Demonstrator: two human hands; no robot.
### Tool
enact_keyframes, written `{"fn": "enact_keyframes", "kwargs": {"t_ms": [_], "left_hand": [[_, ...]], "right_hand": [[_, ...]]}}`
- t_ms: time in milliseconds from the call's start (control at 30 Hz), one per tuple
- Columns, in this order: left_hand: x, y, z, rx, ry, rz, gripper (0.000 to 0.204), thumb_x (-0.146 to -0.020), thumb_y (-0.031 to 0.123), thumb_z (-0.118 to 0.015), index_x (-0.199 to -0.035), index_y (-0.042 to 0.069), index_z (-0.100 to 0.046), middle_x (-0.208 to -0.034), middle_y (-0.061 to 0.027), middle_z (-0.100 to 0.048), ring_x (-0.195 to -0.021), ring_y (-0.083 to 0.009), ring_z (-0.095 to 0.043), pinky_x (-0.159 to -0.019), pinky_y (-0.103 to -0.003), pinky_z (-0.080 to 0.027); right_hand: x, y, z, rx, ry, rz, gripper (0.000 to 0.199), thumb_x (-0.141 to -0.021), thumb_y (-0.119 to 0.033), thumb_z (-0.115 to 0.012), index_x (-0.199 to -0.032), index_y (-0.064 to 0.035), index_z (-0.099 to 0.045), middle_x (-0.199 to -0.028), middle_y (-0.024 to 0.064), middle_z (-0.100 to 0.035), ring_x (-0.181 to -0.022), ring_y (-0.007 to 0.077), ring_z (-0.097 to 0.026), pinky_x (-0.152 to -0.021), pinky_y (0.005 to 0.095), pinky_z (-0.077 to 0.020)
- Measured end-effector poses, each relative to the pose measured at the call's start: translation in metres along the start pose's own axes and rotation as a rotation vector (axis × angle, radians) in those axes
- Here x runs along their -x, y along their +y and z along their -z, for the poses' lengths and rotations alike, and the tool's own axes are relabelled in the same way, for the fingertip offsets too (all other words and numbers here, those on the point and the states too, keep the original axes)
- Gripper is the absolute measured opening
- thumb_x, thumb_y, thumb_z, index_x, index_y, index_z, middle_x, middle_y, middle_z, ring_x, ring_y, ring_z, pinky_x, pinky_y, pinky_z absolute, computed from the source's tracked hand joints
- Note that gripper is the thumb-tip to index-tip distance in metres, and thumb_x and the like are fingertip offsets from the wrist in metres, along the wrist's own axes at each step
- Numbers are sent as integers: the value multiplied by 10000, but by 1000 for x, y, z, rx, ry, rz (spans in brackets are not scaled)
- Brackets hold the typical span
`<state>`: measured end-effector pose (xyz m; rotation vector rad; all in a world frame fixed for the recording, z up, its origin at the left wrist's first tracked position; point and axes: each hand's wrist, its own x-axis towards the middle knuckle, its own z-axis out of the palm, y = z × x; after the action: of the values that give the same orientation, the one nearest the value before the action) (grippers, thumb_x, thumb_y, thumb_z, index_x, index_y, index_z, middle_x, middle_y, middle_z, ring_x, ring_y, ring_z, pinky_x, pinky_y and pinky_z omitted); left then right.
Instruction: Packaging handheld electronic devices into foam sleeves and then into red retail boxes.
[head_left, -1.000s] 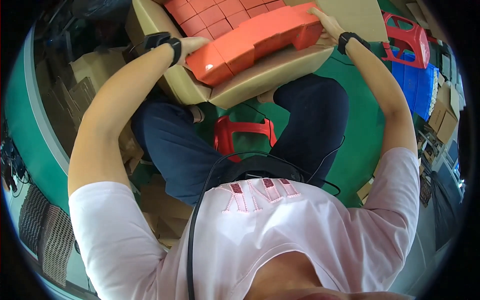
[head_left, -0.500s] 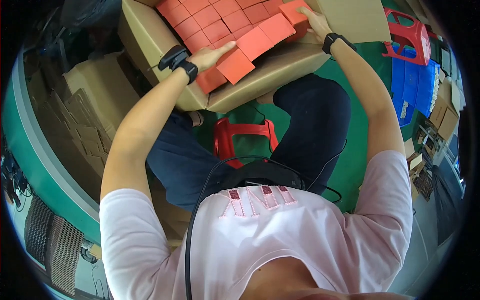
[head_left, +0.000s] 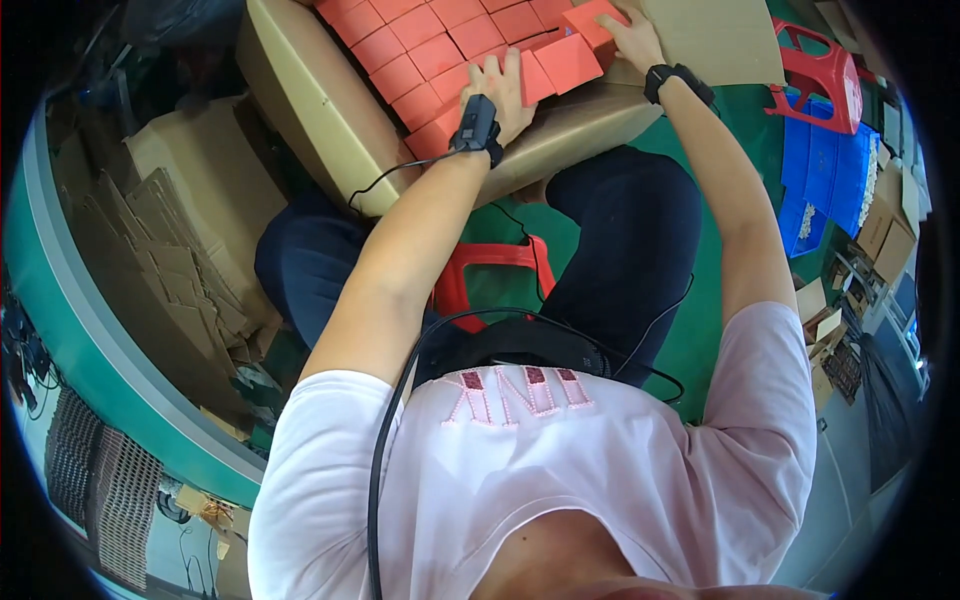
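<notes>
Left hand (head_left: 503,104), fingers loosely parted, lies over red boxes (head_left: 437,58) packed inside the carton (head_left: 590,125), seemingly steadying them; the right hand (head_left: 637,44) bends its fingers over an end box (head_left: 588,19), grip unclear.

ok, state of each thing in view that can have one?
Left hand: fingers spread over the near boxes
Right hand: at the end box, grip unclear
Red boxes: packed in rows, some near ones tilted
Carton: open, right flap out
Cardboard sheets: flat, piled
Middle stool: between the legs, partly hidden
Right stool: upright or tipped, cannot tell
</notes>
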<state>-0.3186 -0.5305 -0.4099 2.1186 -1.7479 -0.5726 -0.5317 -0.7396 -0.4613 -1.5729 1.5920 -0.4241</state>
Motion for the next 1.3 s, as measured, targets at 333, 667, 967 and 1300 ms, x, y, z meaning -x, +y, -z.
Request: {"fn": "enact_keyframes", "kwargs": {"t_ms": [333,667,967,1300], "left_hand": [[-1,-19,11,57,-19,-113,824,-656,353,-809,-1370,98,-487,-1184,-196,-575,-1066,-398,-582,-814,-507,-552],[13,-46,23,75,-222,-246,848,-672,411,-793,-1395,115,-462,-1149,-176,-595,-1096,-378,-590,-914,-463,-521],[23,-43,31,53,-208,-335,812,-676,392,-787,-1364,97,-474,-1174,-150,-609,-1085,-355,-619,-816,-477,-560],[10,-40,37,210,-318,-44,826,-684,483,-801,-1317,68,-469,-1105,-245,-666,-963,-407,-680,-803,-506,-557]], "right_hand": [[40,-61,-24,868,-73,445,891,-775,-496,-759,-1501,-142,-383,-1343,305,-469,-1209,466,-519,-987,518,-480],[79,-102,-4,993,-94,330,927,-732,-478,-803,-1481,-121,-389,-1264,282,-496,-1121,457,-554,-923,505,-498],[60,-136,-24,833,77,667,801,-780,-307,-805,-1459,-132,-417,-1252,225,-452,-1124,409,-495,-949,479,-438],[123,-83,-6,822,-350,104,1096,-704,-653,-727,-1510,-39,-311,-1218,341,-583,-1145,466,-587,-999,487,-482]]}}
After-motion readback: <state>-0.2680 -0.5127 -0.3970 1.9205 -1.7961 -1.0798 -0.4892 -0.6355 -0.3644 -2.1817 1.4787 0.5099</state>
